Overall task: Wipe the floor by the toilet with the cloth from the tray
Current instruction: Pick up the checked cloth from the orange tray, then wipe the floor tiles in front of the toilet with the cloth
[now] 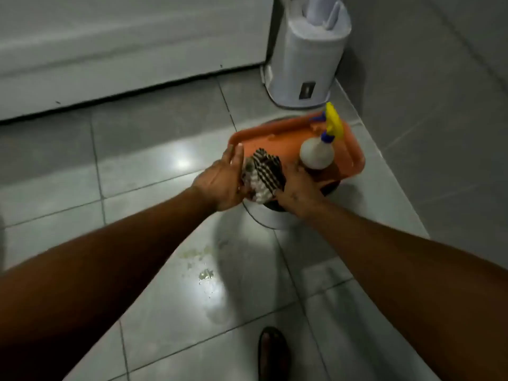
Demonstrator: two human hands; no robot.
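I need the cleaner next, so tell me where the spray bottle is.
In the head view, the spray bottle stands on the right end of the orange tray, just beyond the right hand and in front of the white brush holder.

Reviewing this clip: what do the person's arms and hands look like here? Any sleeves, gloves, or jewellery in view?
Both forearms are bare all the way to the frame edge: no sleeves show. The left hand and right hand wear no gloves, and no watch, bracelet or ring is visible. The right hand seems to carry small dark specks on its back; the blur keeps me from telling what they are.
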